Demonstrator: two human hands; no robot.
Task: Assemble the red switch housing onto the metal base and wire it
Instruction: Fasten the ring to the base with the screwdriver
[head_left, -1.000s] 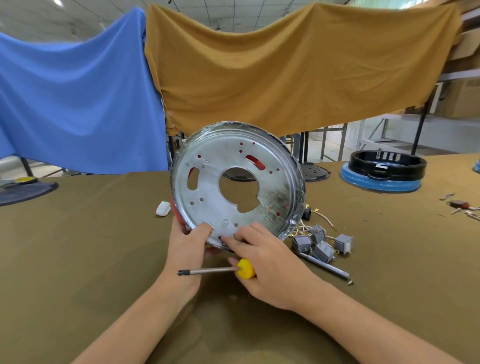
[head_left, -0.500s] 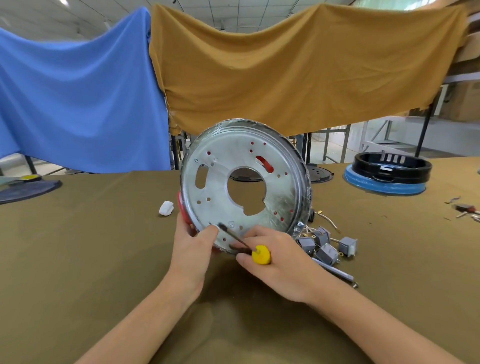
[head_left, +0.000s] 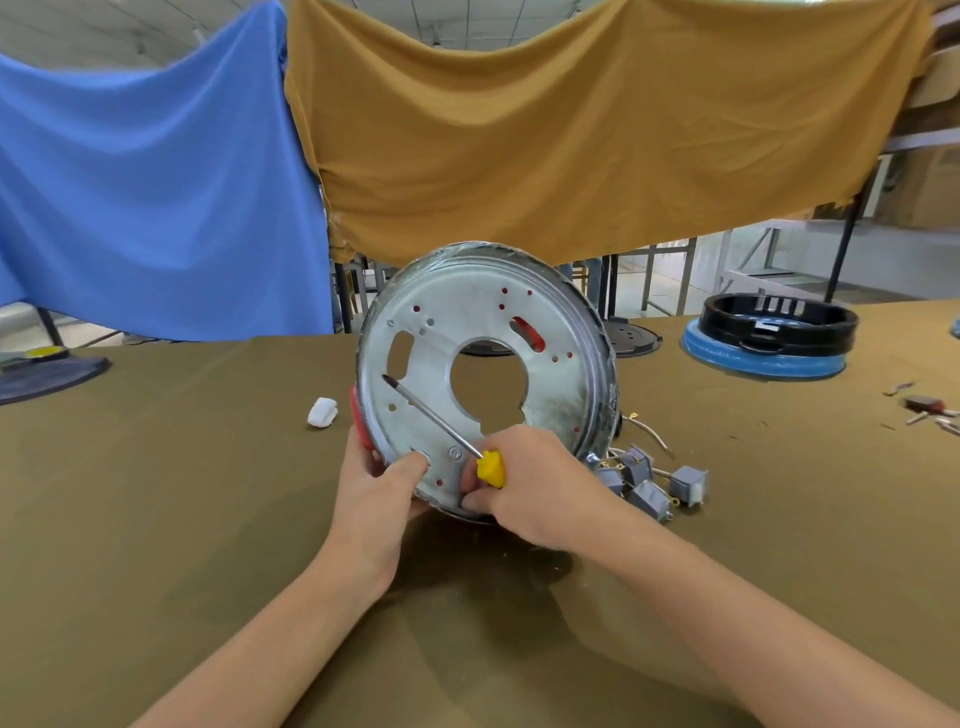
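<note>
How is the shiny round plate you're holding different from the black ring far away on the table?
The metal base is silver and stands on edge, gripped by the left hand; the black ring lies flat, untouched, on a blue disc. The metal base is a plate with many small holes; the black ring is an open hoop. Both are round with open middles.

silver metal base (head_left: 545, 332), yellow-handled screwdriver (head_left: 491, 467)
</note>
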